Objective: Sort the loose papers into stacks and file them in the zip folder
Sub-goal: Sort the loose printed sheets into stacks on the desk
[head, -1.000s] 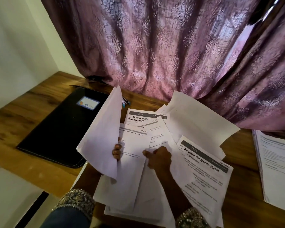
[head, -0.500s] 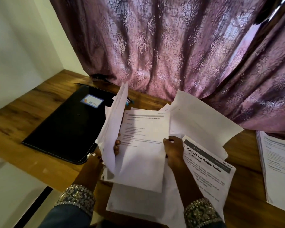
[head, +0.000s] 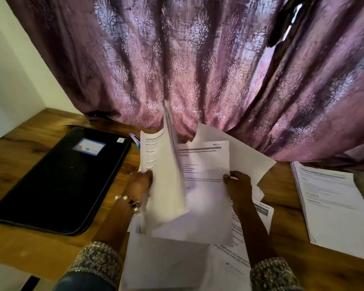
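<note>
Surveying from largest to smallest, I log the wooden desk [head: 29, 244] as the work surface, backed by a purple curtain [head: 198, 59]. The black zip folder [head: 57, 181] lies flat on the desk's left side, apparently closed, with no paper visibly in it; I judge filing not yet begun. One neat stack of printed sheets [head: 332, 202] rests at the right edge, which I read as a sorted pile. The loose papers [head: 177, 259] lie overlapped and unsquared at centre, between folder and stack, so sorting appears partly done. My left hand [head: 139, 183] grips a raised bundle of sheets [head: 164, 175], fingers curled round its edge. My right hand [head: 239, 184] pinches the right edge of a printed page [head: 202, 171], thumb on its face. Remaining work: finish sorting, square the stacks, open the folder, insert.
</note>
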